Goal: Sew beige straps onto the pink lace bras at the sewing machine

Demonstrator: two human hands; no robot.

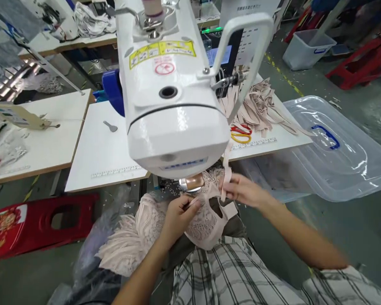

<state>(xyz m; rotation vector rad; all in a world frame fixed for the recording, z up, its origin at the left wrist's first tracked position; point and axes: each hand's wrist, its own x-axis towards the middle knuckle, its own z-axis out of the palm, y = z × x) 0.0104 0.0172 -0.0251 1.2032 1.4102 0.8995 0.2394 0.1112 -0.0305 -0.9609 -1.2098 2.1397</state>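
Note:
In the head view a white sewing machine [178, 127] stands in front of me, its head hiding most of the stitching area. My left hand [181, 215] pinches the edge of a pale pink lace bra [205, 226] just below the machine. That piece hangs over my lap, with a cup and an open loop showing. My right hand [241, 189] is closed on a narrow pale pink strap [227, 167], which runs up beside the machine head. Left of my left hand hangs a thick bundle of similar lace pieces [149, 216].
Beige fabric strips [257, 106] lie on the table's right side, near red and yellow scissors [241, 133]. A clear lidded bin [349, 156] stands to the right. A red stool [66, 224] is at lower left. A small grey tool [110, 126] lies on the white tabletop [98, 148].

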